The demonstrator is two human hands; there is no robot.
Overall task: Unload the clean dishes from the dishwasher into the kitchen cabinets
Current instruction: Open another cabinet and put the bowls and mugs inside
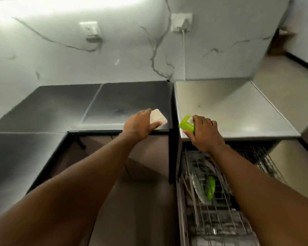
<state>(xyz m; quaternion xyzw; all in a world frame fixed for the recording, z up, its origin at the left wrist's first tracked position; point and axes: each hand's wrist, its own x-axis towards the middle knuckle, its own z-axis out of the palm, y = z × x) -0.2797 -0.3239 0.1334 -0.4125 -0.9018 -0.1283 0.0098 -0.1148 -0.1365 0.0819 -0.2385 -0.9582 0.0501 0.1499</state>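
Hands are apart, one on each side of the gap between two counters. Left hand (140, 125) grips a white square container (158, 118) between thumb and fingers at the front right corner of the dark counter (61, 109); contact with the surface cannot be confirmed. Right hand (205, 132) is curled round a green container (186, 125), held tilted at the front left corner of the steel counter (229, 107). Below the right forearm, the dishwasher rack (220, 219) stands pulled out. It holds plates (197, 189) on edge and one more green item (210, 189) among them, too blurred to identify.
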